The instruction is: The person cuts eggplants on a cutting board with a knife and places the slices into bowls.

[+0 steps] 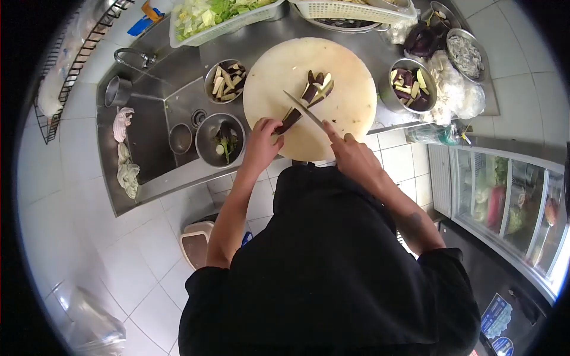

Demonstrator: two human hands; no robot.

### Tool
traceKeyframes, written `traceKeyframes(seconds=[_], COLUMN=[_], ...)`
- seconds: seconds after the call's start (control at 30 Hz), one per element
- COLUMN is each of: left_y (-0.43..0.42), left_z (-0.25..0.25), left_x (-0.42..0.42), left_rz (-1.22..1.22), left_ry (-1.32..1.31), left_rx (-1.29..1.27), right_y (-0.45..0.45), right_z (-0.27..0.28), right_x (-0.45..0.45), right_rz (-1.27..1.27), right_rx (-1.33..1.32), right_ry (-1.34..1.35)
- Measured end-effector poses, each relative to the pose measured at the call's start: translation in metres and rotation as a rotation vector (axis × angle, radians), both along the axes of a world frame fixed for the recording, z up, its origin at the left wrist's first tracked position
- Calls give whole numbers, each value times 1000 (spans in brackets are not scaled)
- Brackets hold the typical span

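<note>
Nearest to me is the person's black shirt (350,261), with both bare forearms reaching past it to the steel counter (222,50). On the counter sits a round, pale cutting board (350,65). The left hand (262,141) has a narrow grip, fingers bent over a dark-skinned eggplant piece (288,120) near the board's lower left part. The right hand (351,155) has its grip closed round the handle of a knife (306,110), whose blade slants up and to the left, just beside that piece; I can't tell from here whether the two touch. Past the blade, cut eggplant wedges (319,88) lie in a loose fan on the board.

Left of the board I see a metal bowl of eggplant sticks (226,81), and below it a wider bowl with green-stemmed trimmings (206,152). On the right, another bowl (388,102) holds more eggplant pieces, beside plastic bags (448,89). A basket of chopped leaves (228,32) stands behind, to the left.
</note>
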State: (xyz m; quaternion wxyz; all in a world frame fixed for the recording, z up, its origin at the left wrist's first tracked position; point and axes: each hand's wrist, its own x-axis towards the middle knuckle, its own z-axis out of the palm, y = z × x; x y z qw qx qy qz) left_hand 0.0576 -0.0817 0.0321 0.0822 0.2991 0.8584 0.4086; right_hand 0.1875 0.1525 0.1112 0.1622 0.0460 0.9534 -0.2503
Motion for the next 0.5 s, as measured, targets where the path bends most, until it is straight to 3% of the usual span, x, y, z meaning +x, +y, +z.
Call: traceKeyframes(seconds=[0.27,0.5], left_y=[-1,-4], left_z=[-9,-8], left_x=[9,8], left_rz=[48,10], left_ry=[82,162], left_rx=[52,62], right_y=[-20,-30], right_z=[37,30], right_x=[22,26], right_rz=[131,162], right_rx=[16,42], right_ry=[-100,-58])
